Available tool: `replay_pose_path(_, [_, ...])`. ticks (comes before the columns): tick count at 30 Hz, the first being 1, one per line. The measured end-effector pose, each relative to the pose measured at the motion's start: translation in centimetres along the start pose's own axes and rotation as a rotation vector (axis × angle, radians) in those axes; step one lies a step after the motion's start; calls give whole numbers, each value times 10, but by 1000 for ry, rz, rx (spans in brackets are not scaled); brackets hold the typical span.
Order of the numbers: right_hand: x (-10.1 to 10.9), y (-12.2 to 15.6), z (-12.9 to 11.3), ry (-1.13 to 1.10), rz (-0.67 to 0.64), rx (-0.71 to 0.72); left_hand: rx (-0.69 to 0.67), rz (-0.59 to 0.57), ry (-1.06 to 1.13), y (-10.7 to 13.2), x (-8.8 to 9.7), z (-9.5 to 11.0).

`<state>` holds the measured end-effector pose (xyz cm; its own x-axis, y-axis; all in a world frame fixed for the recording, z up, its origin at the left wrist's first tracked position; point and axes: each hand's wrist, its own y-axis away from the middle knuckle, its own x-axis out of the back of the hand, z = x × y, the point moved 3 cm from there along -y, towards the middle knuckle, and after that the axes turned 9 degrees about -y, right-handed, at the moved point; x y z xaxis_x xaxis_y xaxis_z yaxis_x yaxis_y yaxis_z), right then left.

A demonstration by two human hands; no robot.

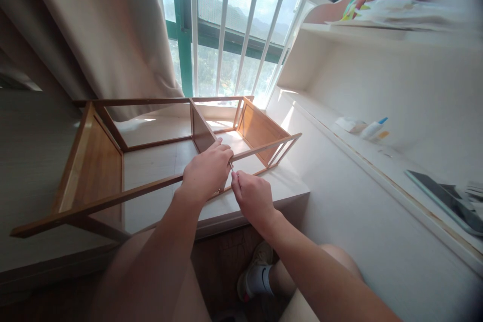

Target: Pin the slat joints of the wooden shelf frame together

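Observation:
A wooden shelf frame lies on its side on a pale window ledge. My left hand is closed around the frame's near rail where the middle divider panel meets it. My right hand is closed just beside it, thumb and fingers pinched on a thin metal tool that points at the joint. What the tool's tip touches is hidden by my left fingers.
A beige curtain hangs at the back left before a barred window. A white desk on the right holds a glue bottle and a tablet. My knees and a foot in a sandal are below.

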<state>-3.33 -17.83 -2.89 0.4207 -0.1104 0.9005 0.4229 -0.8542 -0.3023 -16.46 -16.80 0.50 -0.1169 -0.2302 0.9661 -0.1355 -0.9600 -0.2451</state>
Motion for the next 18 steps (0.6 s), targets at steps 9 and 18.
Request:
replay_pose_path(9, [4, -2, -5, 17, -47, 34, -9, -7, -19, 1, 1, 1])
replay_pose_path(18, [1, 0, -2, 24, -38, 43, -20, 1, -22, 0, 0, 0])
